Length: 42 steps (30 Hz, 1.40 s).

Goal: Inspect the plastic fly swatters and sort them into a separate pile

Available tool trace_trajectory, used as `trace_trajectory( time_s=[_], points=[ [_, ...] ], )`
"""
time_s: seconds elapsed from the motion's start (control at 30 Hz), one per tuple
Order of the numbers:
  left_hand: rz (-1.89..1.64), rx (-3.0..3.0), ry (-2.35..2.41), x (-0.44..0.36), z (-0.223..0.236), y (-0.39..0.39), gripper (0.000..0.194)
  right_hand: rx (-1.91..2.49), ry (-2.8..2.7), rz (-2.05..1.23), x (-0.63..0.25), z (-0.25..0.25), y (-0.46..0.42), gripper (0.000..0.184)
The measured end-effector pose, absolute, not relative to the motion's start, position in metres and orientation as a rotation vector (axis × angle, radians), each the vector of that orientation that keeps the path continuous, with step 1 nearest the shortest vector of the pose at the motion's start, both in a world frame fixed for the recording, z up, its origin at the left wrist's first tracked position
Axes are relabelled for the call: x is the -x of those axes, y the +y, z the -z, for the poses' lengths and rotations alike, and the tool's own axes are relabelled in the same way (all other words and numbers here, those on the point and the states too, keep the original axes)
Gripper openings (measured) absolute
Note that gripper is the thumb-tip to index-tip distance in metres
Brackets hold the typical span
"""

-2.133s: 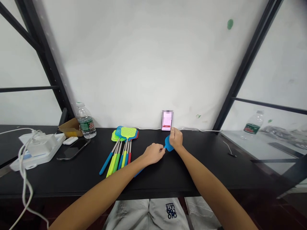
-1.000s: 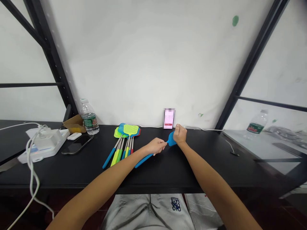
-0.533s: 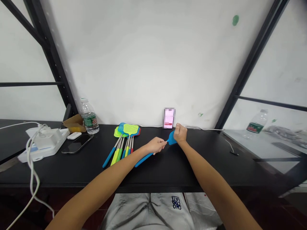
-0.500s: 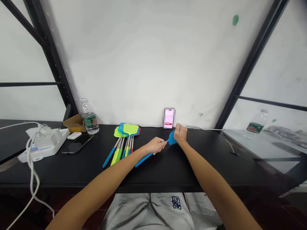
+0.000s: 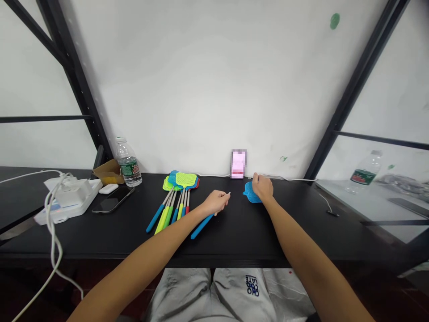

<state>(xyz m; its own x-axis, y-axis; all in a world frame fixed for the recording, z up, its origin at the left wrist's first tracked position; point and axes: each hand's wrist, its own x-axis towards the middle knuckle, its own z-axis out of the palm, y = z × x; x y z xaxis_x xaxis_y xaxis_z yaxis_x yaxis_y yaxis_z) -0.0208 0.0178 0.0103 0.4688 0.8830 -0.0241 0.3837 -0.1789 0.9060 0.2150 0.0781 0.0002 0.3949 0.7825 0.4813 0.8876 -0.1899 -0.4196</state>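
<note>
My left hand point(image 5: 216, 202) is closed round the metal rod of a blue fly swatter handle point(image 5: 202, 226). The rod's bare tip pokes out past my fingers, and the blue grip slants down toward the table's front. In my right hand point(image 5: 263, 185) is the blue fly swatter head point(image 5: 251, 193), a perforated paddle pinched at its right side. A gap separates its narrow neck from the rod tip. Left of my hands lies a fanned pile of fly swatters point(image 5: 186, 180) in yellow, green, blue and red, their handles pointing toward me.
A phone point(image 5: 238, 164) leans upright against the wall. On the left are a water bottle point(image 5: 129, 165), a cardboard box point(image 5: 109, 172), a white case point(image 5: 108, 188), a dark phone point(image 5: 114, 200) and a power strip point(image 5: 78, 203) with white cables. A short cable point(image 5: 330, 210) lies right.
The blue swatter head has come off the rod. My right hand has moved right with it, while my left hand keeps the handle. The view has shifted slightly.
</note>
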Motion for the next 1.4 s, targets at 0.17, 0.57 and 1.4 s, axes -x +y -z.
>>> trace_trajectory(
  time_s=[0.17,0.57,1.4],
  points=[
    [-0.666,-1.744,1.108,0.021,-0.013,0.015,0.033,2.188,-1.498,0.124,-0.221,0.007,0.083,0.057],
    [-0.664,-1.736,1.114,0.020,-0.012,0.015,0.029,2.197,-1.409,0.549,-0.230,0.024,0.091,0.043],
    [-0.788,-2.272,1.618,0.022,-0.004,0.020,0.027,1.438,-2.264,0.707,-0.149,0.004,0.072,0.036]
  ],
)
